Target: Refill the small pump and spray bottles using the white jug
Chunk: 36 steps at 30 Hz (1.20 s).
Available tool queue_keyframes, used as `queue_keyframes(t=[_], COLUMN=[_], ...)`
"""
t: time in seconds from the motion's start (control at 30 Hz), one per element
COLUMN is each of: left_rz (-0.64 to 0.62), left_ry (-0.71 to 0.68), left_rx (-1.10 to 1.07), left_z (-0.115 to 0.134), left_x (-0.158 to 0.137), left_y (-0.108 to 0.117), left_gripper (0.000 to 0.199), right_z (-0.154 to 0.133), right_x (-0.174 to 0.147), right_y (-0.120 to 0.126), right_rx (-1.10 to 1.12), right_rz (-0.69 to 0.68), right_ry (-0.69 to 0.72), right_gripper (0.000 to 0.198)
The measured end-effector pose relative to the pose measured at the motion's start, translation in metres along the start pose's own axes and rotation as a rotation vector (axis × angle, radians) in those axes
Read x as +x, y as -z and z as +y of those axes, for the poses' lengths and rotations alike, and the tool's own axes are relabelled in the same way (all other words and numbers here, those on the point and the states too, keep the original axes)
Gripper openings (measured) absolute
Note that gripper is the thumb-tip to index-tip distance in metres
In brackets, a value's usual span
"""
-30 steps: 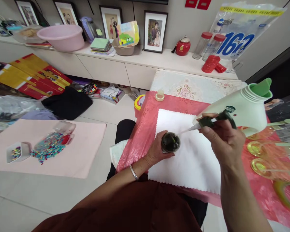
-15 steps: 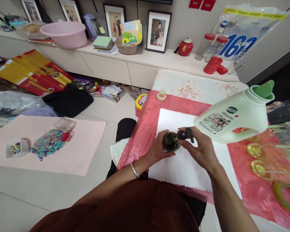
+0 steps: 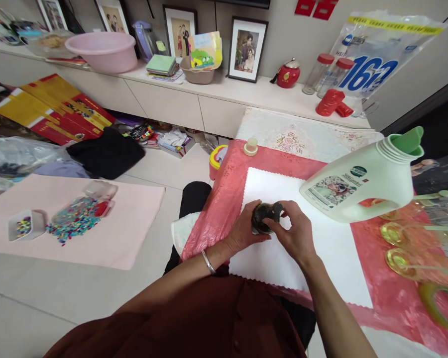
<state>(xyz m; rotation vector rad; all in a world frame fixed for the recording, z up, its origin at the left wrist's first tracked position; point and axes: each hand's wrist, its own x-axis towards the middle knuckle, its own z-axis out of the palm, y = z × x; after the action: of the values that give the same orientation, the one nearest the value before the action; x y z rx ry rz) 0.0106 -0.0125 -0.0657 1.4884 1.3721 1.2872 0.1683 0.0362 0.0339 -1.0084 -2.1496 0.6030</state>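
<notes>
My left hand [image 3: 244, 229] is wrapped round a dark, round bottle [image 3: 259, 215] that I look down on from above. Between the thumb and fingers of my right hand [image 3: 297, 234] is a black pump head [image 3: 277, 208], tilted and sitting over the bottle's mouth. Whether it is seated on the neck I cannot tell. Under both hands lies a white scallop-edged mat [image 3: 336, 263]. Just to the right stands a large pale green detergent jug [image 3: 362, 184], its green spout uncapped, and a cream cap [image 3: 251, 146] rests near the far left table corner.
A pink cover [image 3: 220, 199] spreads over the table. On the right are several clear containers with yellow bases [image 3: 400, 261] and a tape roll [image 3: 442, 306]. Colourful beads [image 3: 72, 221] lie on a pink sheet [image 3: 134, 223] to the left. Behind runs a low cabinet [image 3: 164, 102].
My right hand has moved left and brought the pump head over the bottle's mouth; the pump has turned. My left hand still holds the bottle in the same place.
</notes>
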Motion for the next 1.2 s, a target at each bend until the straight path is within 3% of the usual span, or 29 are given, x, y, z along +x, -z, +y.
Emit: queue_keyframes(t=[0.13, 0.27, 0.37, 0.5, 0.63, 0.87, 1.07, 1.2], left_rz=[-0.01, -0.005, -0.001, 0.0, 0.007, -0.008, 0.003, -0.016], left_ry=[-0.005, -0.018, -0.041, -0.018, -0.019, -0.028, -0.022, -0.025], left_rx=[0.011, 0.0, -0.027, -0.032, -0.034, -0.031, -0.043, -0.057], left_z=[0.002, 0.004, 0.002, -0.001, -0.002, 0.003, 0.005, 0.005], left_x=[0.001, 0.002, 0.002, 0.001, 0.002, 0.004, 0.004, 0.005], left_y=[0.0, 0.001, 0.001, 0.0, -0.002, 0.001, 0.001, 0.001], left_gripper=[0.106, 0.101, 0.101, 0.104, 0.102, 0.097, 0.098, 0.095], right_z=[-0.001, -0.008, -0.011, -0.007, -0.003, -0.006, 0.005, 0.003], right_x=[-0.006, -0.003, 0.002, 0.002, -0.002, -0.007, -0.006, -0.008], right_y=[-0.006, 0.005, 0.011, 0.002, -0.008, 0.006, -0.008, -0.006], right_rx=[-0.038, 0.038, 0.097, 0.066, 0.025, 0.196, 0.134, 0.193], right_rz=[0.057, -0.051, -0.115, -0.034, 0.082, -0.081, 0.062, -0.022], right_ry=[-0.031, 0.011, 0.035, -0.001, -0.048, -0.036, -0.062, -0.077], right_gripper=[0.029, 0.043, 0.027, 0.02, 0.03, 0.045, 0.062, 0.081])
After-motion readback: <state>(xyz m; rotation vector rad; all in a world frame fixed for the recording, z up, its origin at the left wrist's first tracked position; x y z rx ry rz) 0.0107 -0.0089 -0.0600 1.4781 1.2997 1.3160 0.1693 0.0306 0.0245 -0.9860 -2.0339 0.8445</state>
